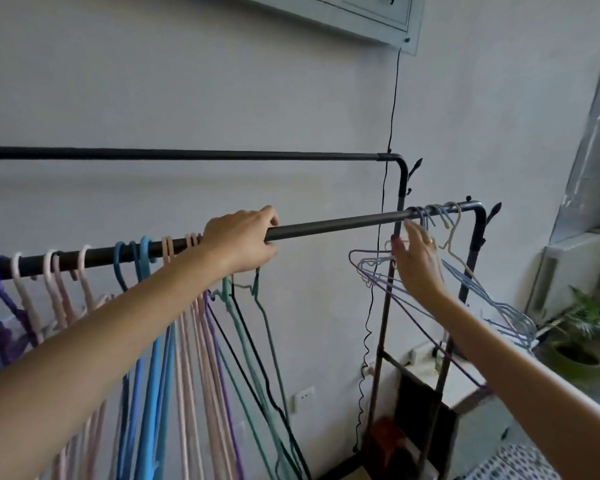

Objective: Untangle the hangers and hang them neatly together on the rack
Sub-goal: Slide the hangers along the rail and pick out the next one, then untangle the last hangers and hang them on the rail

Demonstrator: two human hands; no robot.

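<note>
The left hand [241,239] grips the dark metal rack rail [333,225] over teal and black wire hangers [246,306]. The right hand [418,263], fingers spread and empty, touches the tangled pale-blue and lilac wire hangers [465,282] (hooks overlapping); tugging could unhook several.

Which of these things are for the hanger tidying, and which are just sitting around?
For the job:
- near rail, gripped by the left hand
- blue hangers at its right end, by the open right hand
- green and black hangers under the left hand
- pink hangers

Just around:
- potted plant
- wall socket
- dangling black cable
- far rail, bare
</note>
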